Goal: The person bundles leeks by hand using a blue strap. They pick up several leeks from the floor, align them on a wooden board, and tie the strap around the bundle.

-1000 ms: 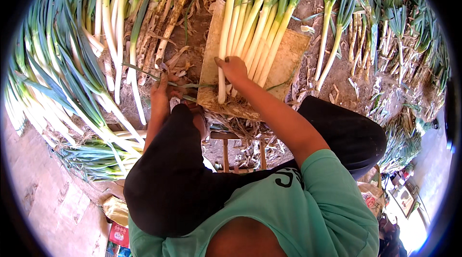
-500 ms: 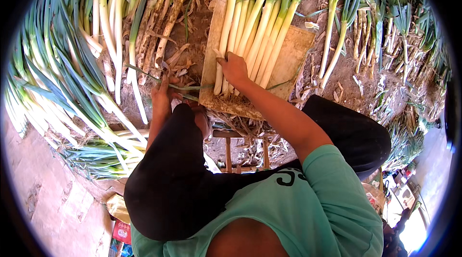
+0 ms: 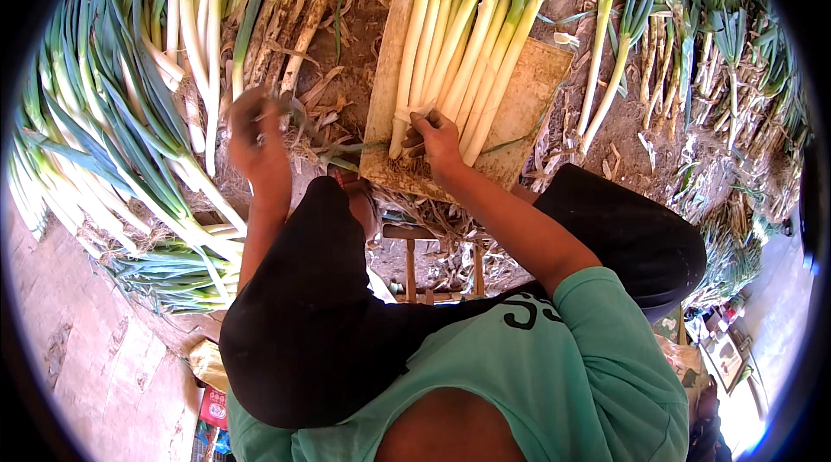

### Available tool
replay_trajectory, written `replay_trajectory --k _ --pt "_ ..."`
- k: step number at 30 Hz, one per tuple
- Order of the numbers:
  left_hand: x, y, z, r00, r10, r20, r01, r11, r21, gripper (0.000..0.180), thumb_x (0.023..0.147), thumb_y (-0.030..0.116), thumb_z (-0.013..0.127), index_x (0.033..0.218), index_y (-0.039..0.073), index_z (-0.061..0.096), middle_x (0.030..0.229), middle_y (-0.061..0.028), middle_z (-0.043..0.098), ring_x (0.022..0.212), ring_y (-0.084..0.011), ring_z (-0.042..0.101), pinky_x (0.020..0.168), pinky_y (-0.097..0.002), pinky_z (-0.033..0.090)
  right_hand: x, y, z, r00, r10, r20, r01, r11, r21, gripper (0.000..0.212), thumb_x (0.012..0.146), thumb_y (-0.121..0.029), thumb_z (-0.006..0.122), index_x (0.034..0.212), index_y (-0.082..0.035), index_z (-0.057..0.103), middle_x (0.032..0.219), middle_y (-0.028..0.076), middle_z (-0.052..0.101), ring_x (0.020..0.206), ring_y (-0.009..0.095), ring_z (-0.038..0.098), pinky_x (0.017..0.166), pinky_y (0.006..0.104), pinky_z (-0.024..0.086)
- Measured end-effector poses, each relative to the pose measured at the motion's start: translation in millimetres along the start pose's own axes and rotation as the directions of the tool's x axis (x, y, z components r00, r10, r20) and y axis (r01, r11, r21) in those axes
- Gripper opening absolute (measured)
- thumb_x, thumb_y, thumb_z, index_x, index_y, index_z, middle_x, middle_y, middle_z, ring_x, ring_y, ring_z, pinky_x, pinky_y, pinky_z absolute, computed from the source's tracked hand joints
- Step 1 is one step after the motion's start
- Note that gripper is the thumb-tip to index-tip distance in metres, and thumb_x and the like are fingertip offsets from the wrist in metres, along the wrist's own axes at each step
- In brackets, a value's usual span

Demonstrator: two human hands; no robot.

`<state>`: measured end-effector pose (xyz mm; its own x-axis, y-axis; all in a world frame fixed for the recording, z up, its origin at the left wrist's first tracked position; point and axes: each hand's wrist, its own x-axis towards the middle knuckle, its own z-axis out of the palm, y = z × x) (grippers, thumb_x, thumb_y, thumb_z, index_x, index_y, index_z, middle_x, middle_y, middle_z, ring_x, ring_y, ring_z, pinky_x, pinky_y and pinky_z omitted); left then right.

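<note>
Several long green onions lie side by side on a worn, tilted board, white root ends toward me and green tops pointing away. My right hand is at their lower ends, its fingers curled and closed on a white stem, hiding some of the root ends. Left of the board, my left hand is raised near other green onions and smeared by motion; its fingers cannot be made out. A narrow green leaf strip runs from the board's left edge, and a strip end also shows right of the bunch.
A big heap of green onions fills the left side. Dry, brownish stalks and husks lie beyond my left hand. Two loose green onions and more bundles are on the right. A wooden frame stands between my legs.
My left hand has moved left and away from the leaf strip beside the board. My right hand has slid down toward the root ends of the green onions.
</note>
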<state>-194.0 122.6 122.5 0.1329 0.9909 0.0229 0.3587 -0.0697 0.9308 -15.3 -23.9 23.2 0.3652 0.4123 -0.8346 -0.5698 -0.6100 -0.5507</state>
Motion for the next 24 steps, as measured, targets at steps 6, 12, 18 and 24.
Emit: replay_trajectory --k 6,12,18,24 --pt "-9.2 -10.7 89.9 0.575 -0.160 0.802 -0.002 0.980 0.197 0.020 0.088 0.008 0.054 0.106 0.000 0.054 0.090 -0.0181 0.063 0.076 -0.0272 0.066 0.063 -0.0359 0.051 -10.4 8.4 -1.8 0.923 -0.347 0.165 0.384 0.816 -0.431 0.018 0.087 -0.015 0.059 0.092 0.002 0.056 0.072 0.013 0.060 0.057 0.023 0.061 0.051 0.0369 0.045" --pt "-28.0 -43.4 128.6 0.640 -0.162 0.751 -0.350 0.809 0.472 0.038 0.084 0.014 0.061 0.110 -0.004 0.040 0.091 -0.0251 0.060 0.082 -0.0411 0.062 0.067 -0.0455 0.051 -20.9 6.5 -16.7 0.682 -0.493 0.541 0.720 0.318 -0.617 0.012 0.085 -0.010 0.057 0.093 -0.002 0.054 0.079 0.019 0.059 0.070 0.039 0.058 0.061 0.0435 0.046" --pt "-25.7 -60.4 135.3 0.628 -0.212 0.749 -0.269 0.844 0.464 0.043 0.080 0.010 0.066 0.110 -0.003 0.038 0.084 -0.0250 0.060 0.079 -0.0427 0.061 0.065 -0.0477 0.049 -29.9 -3.3 -22.4 0.572 -0.398 0.717 0.817 0.207 -0.537 0.015 0.082 -0.010 0.059 0.093 -0.003 0.052 0.080 0.018 0.058 0.074 0.039 0.058 0.063 0.0448 0.046" --pt "-25.3 -64.5 138.3 0.632 -0.194 0.750 -0.245 0.868 0.431 0.044 0.079 0.006 0.066 0.111 -0.004 0.037 0.079 -0.0279 0.059 0.079 -0.0436 0.060 0.066 -0.0493 0.048 -40.3 -7.0 -26.9 0.557 -0.308 0.771 0.830 0.206 -0.518 0.017 0.078 -0.007 0.059 0.093 -0.004 0.052 0.082 0.016 0.058 0.078 0.037 0.059 0.065 0.0441 0.047"
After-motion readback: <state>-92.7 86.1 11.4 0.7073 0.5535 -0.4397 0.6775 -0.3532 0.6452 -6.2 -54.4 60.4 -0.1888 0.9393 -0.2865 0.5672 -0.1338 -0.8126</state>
